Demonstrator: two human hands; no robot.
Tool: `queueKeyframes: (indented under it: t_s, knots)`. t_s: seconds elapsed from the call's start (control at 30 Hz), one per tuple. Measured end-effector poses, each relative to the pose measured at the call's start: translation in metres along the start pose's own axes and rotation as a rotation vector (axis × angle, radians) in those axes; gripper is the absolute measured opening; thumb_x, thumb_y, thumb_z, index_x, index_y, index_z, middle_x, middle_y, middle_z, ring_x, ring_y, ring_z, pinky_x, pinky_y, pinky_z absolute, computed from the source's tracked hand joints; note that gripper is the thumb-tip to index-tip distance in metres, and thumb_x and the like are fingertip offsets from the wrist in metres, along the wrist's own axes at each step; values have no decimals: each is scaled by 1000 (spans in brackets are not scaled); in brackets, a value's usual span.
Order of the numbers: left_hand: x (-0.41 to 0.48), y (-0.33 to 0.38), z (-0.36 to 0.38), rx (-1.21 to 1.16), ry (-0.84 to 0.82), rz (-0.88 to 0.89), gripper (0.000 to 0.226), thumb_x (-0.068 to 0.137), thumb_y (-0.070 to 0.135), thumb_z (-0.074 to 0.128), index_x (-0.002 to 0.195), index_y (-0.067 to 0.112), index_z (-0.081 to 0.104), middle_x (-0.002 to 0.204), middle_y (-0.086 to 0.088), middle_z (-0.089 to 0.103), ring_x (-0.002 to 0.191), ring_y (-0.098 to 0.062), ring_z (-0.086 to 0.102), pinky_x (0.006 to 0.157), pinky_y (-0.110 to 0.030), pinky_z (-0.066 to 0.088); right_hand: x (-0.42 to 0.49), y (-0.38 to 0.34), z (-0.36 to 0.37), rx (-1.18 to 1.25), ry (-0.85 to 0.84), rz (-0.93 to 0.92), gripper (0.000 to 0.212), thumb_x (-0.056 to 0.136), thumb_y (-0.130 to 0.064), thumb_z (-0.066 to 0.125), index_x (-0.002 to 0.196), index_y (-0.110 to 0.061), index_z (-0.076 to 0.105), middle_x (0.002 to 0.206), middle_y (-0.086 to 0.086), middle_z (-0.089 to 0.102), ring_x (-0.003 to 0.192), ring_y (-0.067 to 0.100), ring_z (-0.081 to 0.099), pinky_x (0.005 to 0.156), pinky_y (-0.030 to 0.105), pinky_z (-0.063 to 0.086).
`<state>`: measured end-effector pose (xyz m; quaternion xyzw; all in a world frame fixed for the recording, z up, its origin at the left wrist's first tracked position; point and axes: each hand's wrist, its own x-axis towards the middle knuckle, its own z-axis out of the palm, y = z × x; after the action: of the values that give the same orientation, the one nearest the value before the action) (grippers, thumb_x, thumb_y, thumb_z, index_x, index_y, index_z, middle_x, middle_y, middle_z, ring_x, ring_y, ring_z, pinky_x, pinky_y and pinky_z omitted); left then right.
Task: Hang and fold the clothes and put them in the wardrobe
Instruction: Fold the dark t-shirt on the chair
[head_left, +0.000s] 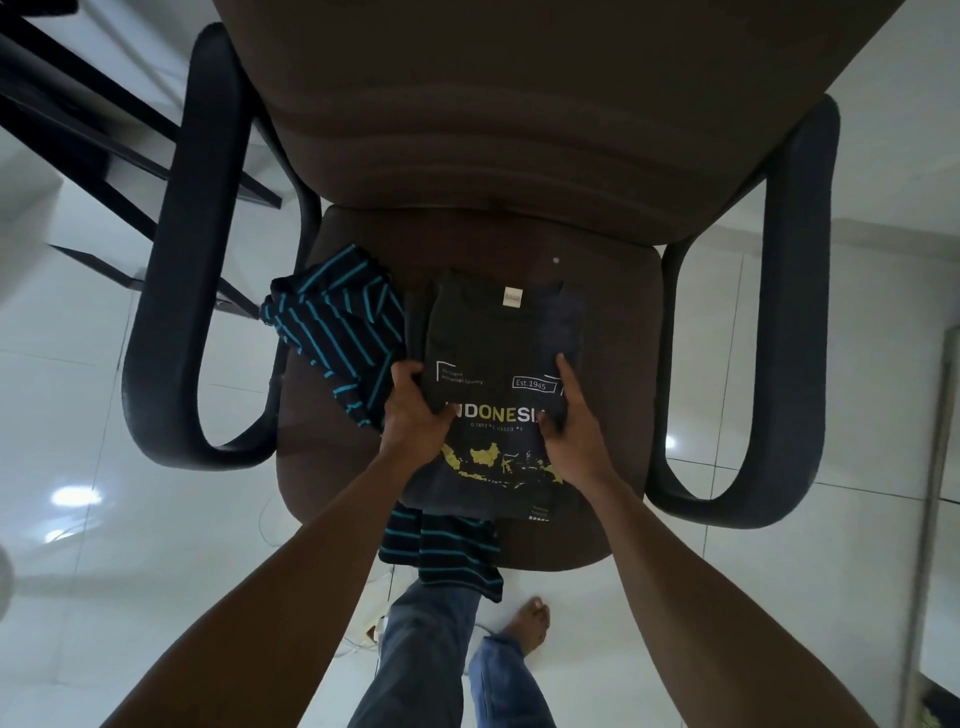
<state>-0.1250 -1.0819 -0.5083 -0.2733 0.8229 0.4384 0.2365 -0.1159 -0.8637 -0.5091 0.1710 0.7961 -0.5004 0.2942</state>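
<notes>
Grip, left hand (415, 410): closed on the left edge of the dark T-shirt (498, 384), thumb on top beside the printed word, fingers curled under the fold.
Grip, right hand (569, 415): clamped on the right edge of the same shirt, index finger stretched up along the side, thumb pressing the print near the last letters.
Arm pose: both forearms reach forward and down from the bottom corners, converging on the shirt, wrists bent slightly inward.
Dark T-shirt: folded into a rectangle, print side up, collar label toward the chair back, a yellow map graphic toward the person; it lies in the middle of the chair seat (618, 332).
Striped garment (337, 332): dark with turquoise stripes, bunched on the left part of the seat, touching the shirt's left edge; a striped piece also hangs over the seat's front edge under the shirt, probably the same garment, though the join is hidden.
Edges: the shirt's near edge sits close to the seat's front rim; its right edge leaves bare seat up to the right armrest (795, 312).
Open room: bare seat behind the collar up to the backrest; the left armrest (171, 291) loops well outside the striped cloth.
Floor (779, 571): glossy white tiles all round; the person's jeans and a bare foot (532, 623) stand just before the chair.
</notes>
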Motion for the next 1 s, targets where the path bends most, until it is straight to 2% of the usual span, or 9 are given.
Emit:
queueKeyframes:
  t_s: [0.1,0.17,0.27,0.33,0.43,0.57,0.73,0.9,1.0]
  knots:
    - [-2,-3,0,-15,78,9,60,77,17,82,112,23,34,117,-4,47,104,-19,51,93,-37,49,0,1,0,14,9,-3,69,101,-7,50,157,-35,18,118,-14,53,82,-20,57,72,-3,44]
    - [-5,-3,0,-6,50,-11,62,76,16,83,115,19,36,118,-4,40,104,-19,46,94,-34,44,1,2,1,23,-12,-4,70,100,-10,54,156,-36,20,119,-16,54,87,-20,58,77,0,46]
    - [-4,-3,-3,-42,-44,-17,61,75,16,81,114,28,36,117,-4,46,104,-21,52,93,-39,50,0,-3,0,-9,-59,-24,69,99,-13,57,155,-37,23,122,-18,51,100,-8,56,83,2,45]
    - [-3,-1,-8,-113,-113,-31,54,79,10,76,112,30,39,113,-5,53,103,-23,59,84,-40,57,-2,-10,-2,-7,-40,-31,63,99,-10,55,153,-32,32,123,-18,50,106,-3,55,85,3,45]
    - [-10,16,-20,-388,-218,-187,42,88,-10,64,116,20,52,121,-11,58,98,-22,62,70,-28,58,-11,-24,-14,85,4,0,52,98,-4,56,143,-28,49,126,-6,59,114,12,62,94,25,54]
    - [-34,55,-44,-578,-427,-290,52,93,-13,51,122,28,63,129,-13,59,106,-30,65,77,-39,61,-36,-59,-44,198,-10,20,50,94,1,61,136,-26,57,124,4,65,103,12,67,87,33,59]
    - [-79,118,-68,-596,-503,-162,56,98,-7,48,130,37,64,128,-10,61,110,-33,66,90,-48,58,-88,-98,-96,295,25,-49,52,92,-1,64,136,-28,58,123,4,65,101,15,70,83,33,60]
    - [-151,183,-66,-455,-519,53,51,94,-6,57,124,34,67,124,-10,65,100,-28,71,84,-43,60,-164,-108,-162,358,144,-173,54,91,-3,66,133,-37,59,126,3,66,107,18,68,91,41,58]
    - [-204,223,-46,-394,-570,179,55,91,-7,62,130,32,63,124,-9,64,99,-28,72,84,-43,60,-227,-98,-208,405,221,-225,56,93,-5,64,132,-44,57,129,0,64,110,19,67,93,42,57]
